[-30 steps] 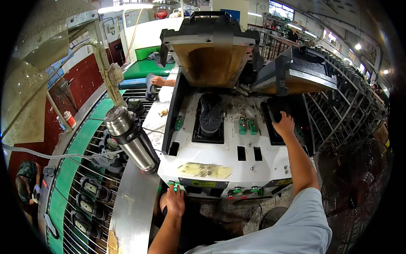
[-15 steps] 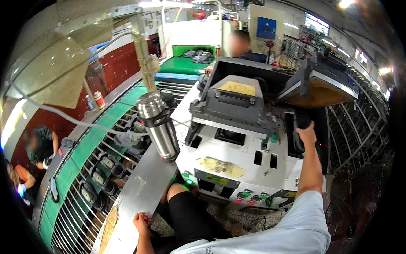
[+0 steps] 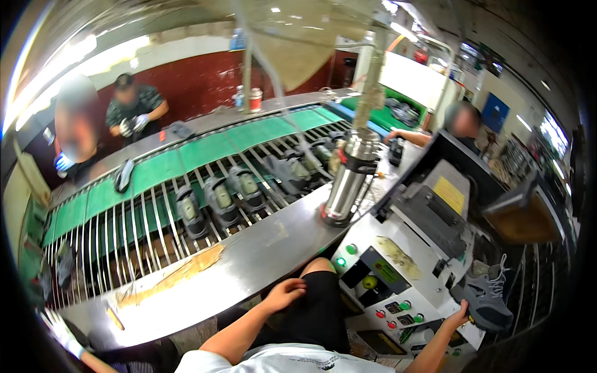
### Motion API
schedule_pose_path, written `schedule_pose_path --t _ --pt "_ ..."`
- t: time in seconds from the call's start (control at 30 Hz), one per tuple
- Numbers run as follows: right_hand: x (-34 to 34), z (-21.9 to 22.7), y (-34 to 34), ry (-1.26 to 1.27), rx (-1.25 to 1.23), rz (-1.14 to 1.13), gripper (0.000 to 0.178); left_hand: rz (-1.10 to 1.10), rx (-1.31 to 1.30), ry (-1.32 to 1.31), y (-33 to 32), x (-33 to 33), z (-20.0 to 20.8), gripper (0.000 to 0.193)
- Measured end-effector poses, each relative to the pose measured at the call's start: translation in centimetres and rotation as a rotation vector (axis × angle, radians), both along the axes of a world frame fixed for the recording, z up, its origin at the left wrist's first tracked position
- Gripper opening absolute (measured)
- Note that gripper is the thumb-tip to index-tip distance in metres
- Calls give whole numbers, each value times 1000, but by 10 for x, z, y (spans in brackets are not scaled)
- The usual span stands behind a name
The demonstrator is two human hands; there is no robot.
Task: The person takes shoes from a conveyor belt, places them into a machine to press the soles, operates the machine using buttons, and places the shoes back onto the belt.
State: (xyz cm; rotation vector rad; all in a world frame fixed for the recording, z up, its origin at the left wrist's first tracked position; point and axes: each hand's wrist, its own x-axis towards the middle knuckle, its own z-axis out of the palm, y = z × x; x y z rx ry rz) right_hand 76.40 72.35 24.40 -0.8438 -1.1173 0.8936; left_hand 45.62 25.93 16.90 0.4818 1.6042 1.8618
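A grey lace-up shoe (image 3: pixel 486 297) with a dark front is in my right hand (image 3: pixel 461 316), whose fingers are closed around its near end. It is at the right front corner of the white pressing machine (image 3: pixel 382 248), beside a raised hinged lid (image 3: pixel 525 217). My left hand (image 3: pixel 287 294) hovers at my thigh, next to the metal bench edge, with loosely bent fingers and nothing in it. A steel flask (image 3: pixel 347 186) with a dark handle stands on the bench (image 3: pixel 261 248) between conveyor and machine.
Several shoes (image 3: pixel 247 186) lie on the roller conveyor (image 3: pixel 146 227), with a green belt (image 3: pixel 217 146) behind. Two people (image 3: pixel 134 105) are at its far side, another (image 3: pixel 463 127) behind the machine. A co-worker's white-gloved hand (image 3: pixel 62 331) is at lower left.
The view has swung left. My right hand has come out of the machine's right bay with the shoe, toward the front corner. My left hand has moved over my thigh.
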Motion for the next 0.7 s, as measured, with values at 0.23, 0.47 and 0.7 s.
schedule_pose_path --t 0.23,0.47,0.7 --pt "-133 28 -124 80 -90 1252 44 -415 469 182 15 10 95 101" --pt "-247 132 -355 -858 905 2024 49 418 1049 -441 -160 0 60 86" --pt "-267 -34 -294 -633 -330 1614 32 1134 705 -140 -344 -24 19 47"
